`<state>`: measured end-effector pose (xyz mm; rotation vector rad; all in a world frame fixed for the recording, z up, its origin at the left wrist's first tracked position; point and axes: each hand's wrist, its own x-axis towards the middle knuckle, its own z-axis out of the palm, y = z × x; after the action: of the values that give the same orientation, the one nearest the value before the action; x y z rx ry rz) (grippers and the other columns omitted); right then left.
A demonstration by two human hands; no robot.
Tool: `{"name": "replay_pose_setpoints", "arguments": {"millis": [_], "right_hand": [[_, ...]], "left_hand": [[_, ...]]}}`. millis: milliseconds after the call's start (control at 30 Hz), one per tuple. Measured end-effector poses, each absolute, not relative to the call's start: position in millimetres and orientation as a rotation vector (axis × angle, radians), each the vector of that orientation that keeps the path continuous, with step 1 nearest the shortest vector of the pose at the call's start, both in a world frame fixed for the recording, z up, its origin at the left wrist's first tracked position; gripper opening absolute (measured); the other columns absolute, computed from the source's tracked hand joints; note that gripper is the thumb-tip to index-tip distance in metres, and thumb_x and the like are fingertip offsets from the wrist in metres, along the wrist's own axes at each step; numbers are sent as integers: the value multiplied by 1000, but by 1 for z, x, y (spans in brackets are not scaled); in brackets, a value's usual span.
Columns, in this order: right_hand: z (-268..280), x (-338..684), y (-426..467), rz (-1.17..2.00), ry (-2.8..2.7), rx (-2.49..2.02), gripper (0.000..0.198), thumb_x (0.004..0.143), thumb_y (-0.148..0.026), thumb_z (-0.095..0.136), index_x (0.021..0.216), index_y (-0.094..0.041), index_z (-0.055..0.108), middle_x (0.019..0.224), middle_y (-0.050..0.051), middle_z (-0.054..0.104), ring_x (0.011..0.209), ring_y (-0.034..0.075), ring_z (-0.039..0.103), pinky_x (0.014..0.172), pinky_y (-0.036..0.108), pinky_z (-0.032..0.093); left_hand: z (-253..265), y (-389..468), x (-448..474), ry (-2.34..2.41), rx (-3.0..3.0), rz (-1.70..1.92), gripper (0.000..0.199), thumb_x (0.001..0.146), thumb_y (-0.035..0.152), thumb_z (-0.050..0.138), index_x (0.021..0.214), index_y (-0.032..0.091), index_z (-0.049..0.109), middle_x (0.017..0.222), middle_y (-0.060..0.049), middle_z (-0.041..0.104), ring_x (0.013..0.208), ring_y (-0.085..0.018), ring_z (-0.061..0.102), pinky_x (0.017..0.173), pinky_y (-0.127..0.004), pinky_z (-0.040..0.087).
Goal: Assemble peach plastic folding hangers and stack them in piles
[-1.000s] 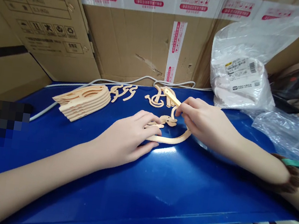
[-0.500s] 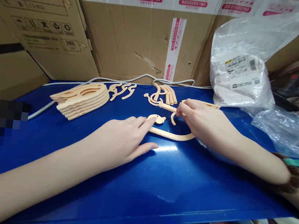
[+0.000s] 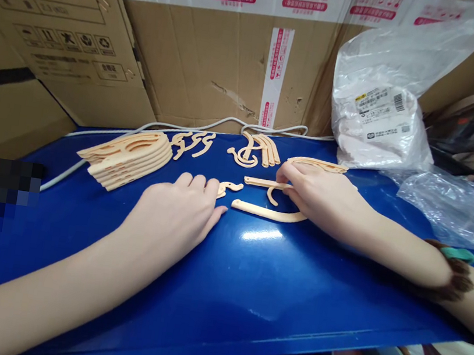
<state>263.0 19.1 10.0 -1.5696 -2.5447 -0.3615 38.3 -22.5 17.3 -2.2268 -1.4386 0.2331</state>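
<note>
Curled fingers of my left hand (image 3: 177, 210) close over a small beige plastic centre piece (image 3: 230, 186), partly hidden beneath them. My right hand (image 3: 326, 199) pinches a straight beige hanger arm (image 3: 258, 181), whose holed end points left. A curved beige hook (image 3: 272, 196) shows below that arm, at the right fingertips; whether they grip it too I cannot tell. Between my hands a longer bent hanger arm (image 3: 263, 211) lies on the blue table, its right end under my right hand. Behind that hand are more beige arms (image 3: 318, 164).
At the left stands a stack of beige hanger parts (image 3: 129, 156), with several hooks (image 3: 195, 142) beside it. More arms and a curved piece (image 3: 244, 158) lie at the back middle. A white cable (image 3: 227, 120), cardboard boxes (image 3: 200, 61) and a plastic bag (image 3: 382, 115) border the blue table (image 3: 220, 298).
My left hand has drawn back left with the small centre piece, its fingers now more curled. In my right hand, the straight arm has come lower and nearer, to lie level.
</note>
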Motion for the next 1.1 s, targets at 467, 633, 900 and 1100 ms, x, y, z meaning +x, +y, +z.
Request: {"name": "replay_pose_setpoints", "arguments": {"millis": [467, 633, 900, 1100], "right_hand": [[7, 251, 4, -293, -2754, -956, 32, 100, -34, 44, 92, -13, 67, 94, 10, 64, 83, 21, 59, 75, 33, 42], [6, 251, 2, -197, -2809, -845, 28, 101, -27, 39, 90, -13, 60, 89, 7, 63, 69, 15, 55, 65, 28, 39], [4, 254, 0, -561, -2838, -607, 20, 101, -20, 40, 90, -17, 57, 77, 2, 61, 64, 14, 53, 55, 29, 28], [7, 255, 1, -626, -2808, -622, 19, 101, -21, 40, 95, -16, 57, 80, 2, 62, 57, 11, 50, 52, 29, 23]], "left_hand": [[10, -5, 24, -1371, -2346, 33, 29, 99, 19, 40, 102, 13, 68, 94, -10, 67, 87, -27, 66, 51, -32, 35], [13, -4, 22, -1354, -2363, -72, 28, 100, 24, 41, 93, 16, 68, 92, -7, 66, 82, -25, 66, 51, -31, 32], [22, 3, 21, -1443, -2382, -338, 29, 101, 27, 33, 96, 16, 59, 101, -8, 63, 82, -21, 62, 62, -29, 39], [22, 2, 22, -1553, -2388, -314, 30, 101, 31, 30, 97, 17, 56, 91, -7, 67, 74, -20, 63, 59, -28, 36]]}}
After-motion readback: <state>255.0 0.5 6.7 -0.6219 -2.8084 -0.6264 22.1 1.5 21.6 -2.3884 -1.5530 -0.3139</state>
